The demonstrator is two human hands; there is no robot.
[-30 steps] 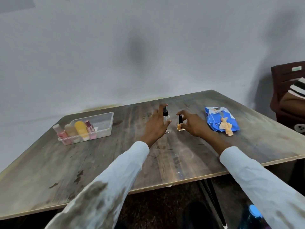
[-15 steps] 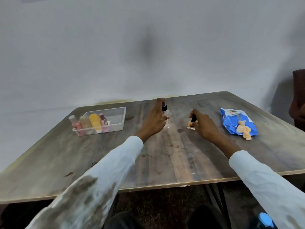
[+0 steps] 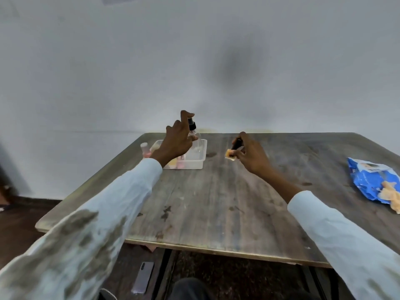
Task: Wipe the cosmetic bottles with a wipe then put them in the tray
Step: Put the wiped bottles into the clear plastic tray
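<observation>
Pinched between thumb and curled fingers of the left hand, the small clear spray bottle with a black pump top is held upright in the air above the clear rectangular plastic tray; the forefinger arches over the pump. Over bare wood to the right of the tray, the right hand grips the small square orange bottle with a long black cap, fingers closed round the cap and the orange body hanging tilted below them, clear of the worn grey wooden table.

Both bottles look light and rigid. I judge the clear one smooth and likely slippery, and possibly brittle if it is glass, which I cannot tell; it is best held round the body, since a finger on the pump could fire it. The orange one is safer taken by its squat body, as a cap may unscrew or pull off.

Inside the tray lie several bottles, mostly hidden by the left wrist: a pink one with a pale cap at the far left end, and something yellowish and pink near the front wall. How many there are I cannot tell. The right end of the tray looks unfilled. Well apart at the right edge lies a blue wipe packet with a crumpled orange wipe on it
</observation>
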